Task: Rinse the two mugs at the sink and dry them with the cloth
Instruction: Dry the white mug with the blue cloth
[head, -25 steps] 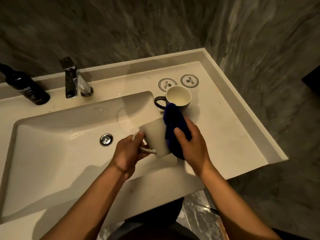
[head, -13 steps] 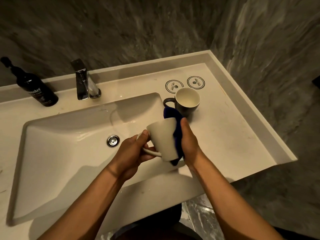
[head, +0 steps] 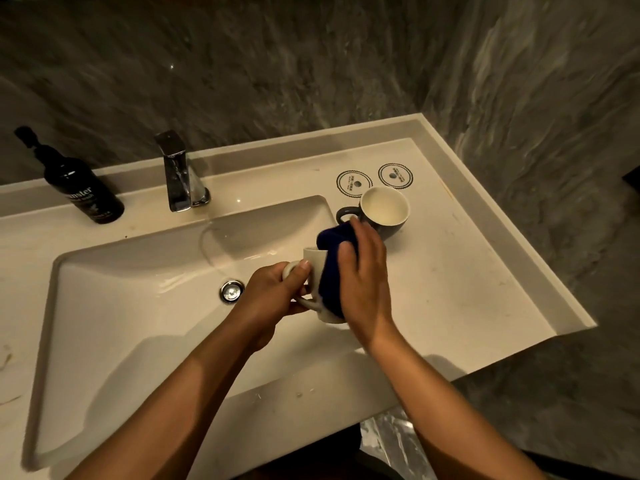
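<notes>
Both forearms bare, coming up from bottom edge and converging mid-frame. Left hand (head: 273,292) curled tight, fingers hooked through mug (head: 316,271) handle, thumb lying on top, grip closed. Right hand (head: 363,285) palm-down and flattened, fingers spread a bit, pressing cloth (head: 331,271) against mug side, wrist bent slightly inward. Hands nearly touching, left lower-left of right. Right fingertips a little blurred.
</notes>
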